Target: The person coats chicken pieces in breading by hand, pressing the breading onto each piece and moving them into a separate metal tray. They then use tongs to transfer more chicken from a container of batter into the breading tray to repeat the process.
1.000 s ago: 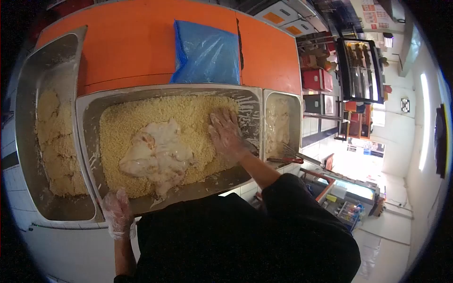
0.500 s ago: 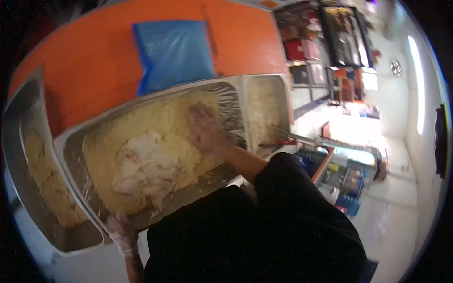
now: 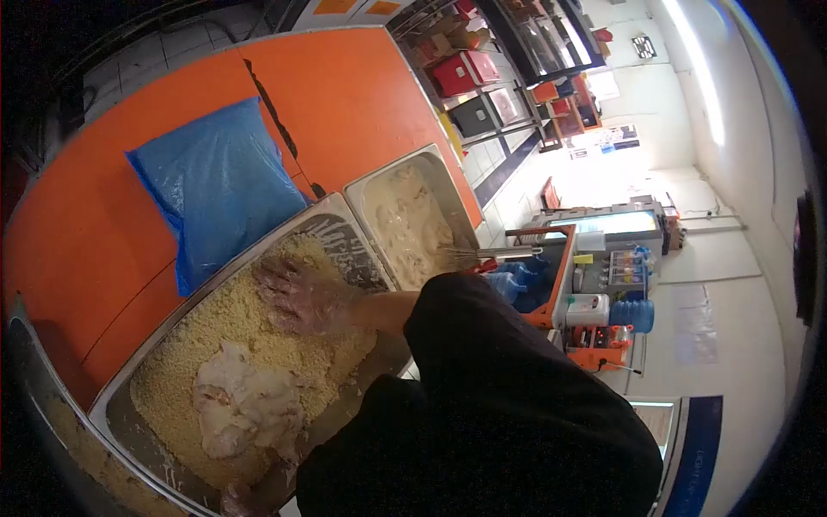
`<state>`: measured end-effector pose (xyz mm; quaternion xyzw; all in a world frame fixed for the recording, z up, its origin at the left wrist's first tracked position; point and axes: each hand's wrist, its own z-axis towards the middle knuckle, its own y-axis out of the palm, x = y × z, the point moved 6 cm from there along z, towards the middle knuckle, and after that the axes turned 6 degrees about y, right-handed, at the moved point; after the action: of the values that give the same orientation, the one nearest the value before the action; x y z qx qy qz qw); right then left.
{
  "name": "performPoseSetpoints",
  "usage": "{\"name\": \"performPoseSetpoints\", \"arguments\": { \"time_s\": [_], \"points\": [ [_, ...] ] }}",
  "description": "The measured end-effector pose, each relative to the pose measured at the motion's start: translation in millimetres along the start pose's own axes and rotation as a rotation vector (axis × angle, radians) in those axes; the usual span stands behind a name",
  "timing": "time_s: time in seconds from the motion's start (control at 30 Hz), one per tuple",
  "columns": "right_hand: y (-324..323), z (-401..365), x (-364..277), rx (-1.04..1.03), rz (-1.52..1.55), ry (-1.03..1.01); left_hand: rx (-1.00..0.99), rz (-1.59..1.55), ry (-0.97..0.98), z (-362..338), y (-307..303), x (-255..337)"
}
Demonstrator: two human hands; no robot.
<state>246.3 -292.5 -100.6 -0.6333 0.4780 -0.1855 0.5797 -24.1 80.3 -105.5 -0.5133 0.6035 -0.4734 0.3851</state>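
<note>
Left hand [image 3: 239, 501] shifted from steel pan's rim [image 3: 333, 203] toward pale batter-coated meat [image 3: 245, 405]; grip unclear. Right hand [image 3: 303, 300] spread wide on yellow crumbs [image 3: 168, 383]. Meat likely limp, slippery; support underneath.

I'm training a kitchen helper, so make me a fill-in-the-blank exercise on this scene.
The hand spread on the pale yellow crumbs is the person's ____ one.
The blue plastic bag lies on the ____ tabletop.
The metal wire whisk stands in a pan ____ than the crumbs' metal pan.

Missing words: right; orange; smaller.
</note>
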Motion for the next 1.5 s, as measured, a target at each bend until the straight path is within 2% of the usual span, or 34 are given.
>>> {"name": "performPoseSetpoints", "arguments": {
  "time_s": [0.13, 0.37, 0.43, 0.47, 0.53, 0.63, 0.77, 0.8, 0.9, 0.97, 1.03, 1.1, 1.17, 1.2, 1.27, 1.3, 1.37, 1.4, 1.43, 1.5],
  "points": [
    [4, -2, 4, -0.025, 0.004, 0.014, 0.024, -0.059, -0.003, 14, -13, 5],
    [-12, -7, -7, 0.112, -0.017, 0.067, 0.128, -0.111, -0.016, 21, -30, 8],
    [-8, 1, -4, 0.24, 0.207, 0.004, 0.133, -0.128, -0.016, 22, -34, 9],
    [-1, 1, 1, 0.245, 0.209, 0.0, 0.133, -0.134, -0.016, 24, -36, 10],
    [-6, 2, 2, 0.179, 0.039, -0.009, 0.142, -0.152, -0.012, 28, -42, 11],
    [1, 4, 4, 0.178, -0.049, -0.014, 0.129, -0.201, 0.003, 37, -53, 15],
    [-15, -1, -3, 0.105, 0.02, -0.006, 0.137, -0.309, -0.001, 51, -82, 26],
    [-19, -4, 0, 0.052, 0.068, 0.08, 0.15, -0.33, 0.015, 54, -92, 31],
    [-43, -11, -11, -0.053, 0.21, 0.279, 0.369, 0.269, 0.125, -1, 49, -4],
    [-18, -12, 0, 0.145, 0.158, 0.238, 0.256, -0.31, -0.157, 47, -88, 30],
    [-29, -14, -5, -0.007, 0.056, 0.34, 0.331, -0.287, -0.225, 38, -77, 31],
    [-21, -13, 0, -0.066, 0.092, 0.343, 0.398, -0.249, -0.269, 37, -32, 17],
    [-25, -17, -2, -0.021, 0.001, 0.274, 0.529, -0.067, -0.179, 24, 13, 6],
    [-27, -15, -2, -0.007, 0.018, 0.245, 0.536, -0.036, -0.195, 18, -1, 3],
    [-22, -15, 11, -0.128, -0.021, 0.361, 0.29, -0.154, -0.123, 24, -28, 27],
    [-12, -9, 14, -0.349, -0.069, 0.297, 0.278, -0.141, -0.138, 24, -40, 36],
    [37, 5, 32, -0.777, -0.163, 0.127, 0.607, 0.016, -0.047, 25, -85, 59],
    [70, 9, 41, -0.977, -0.207, 0.02, 0.479, -0.245, -0.138, 24, -101, 58],
    [66, 5, 40, -1.016, -0.211, 0.015, 0.471, -0.232, -0.143, 23, -110, 59],
    [48, 1, 43, -1.012, -0.226, 0.063, 0.605, -0.257, -0.06, 14, -129, 65]
  ]
}}
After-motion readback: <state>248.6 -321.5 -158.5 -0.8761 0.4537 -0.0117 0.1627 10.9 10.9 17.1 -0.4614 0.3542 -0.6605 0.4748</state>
